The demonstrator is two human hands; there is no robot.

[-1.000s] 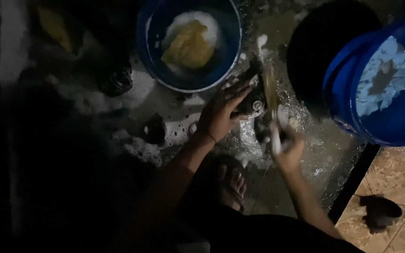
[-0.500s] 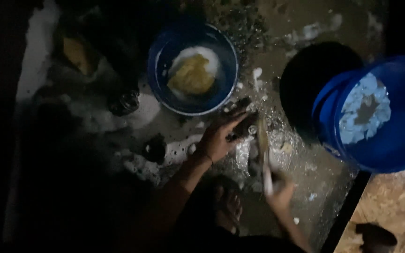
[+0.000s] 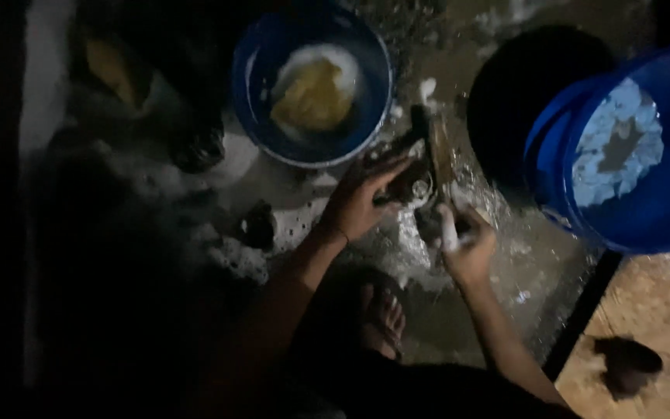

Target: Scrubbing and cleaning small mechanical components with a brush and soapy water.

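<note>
Dim, grainy, left side black.
</note>
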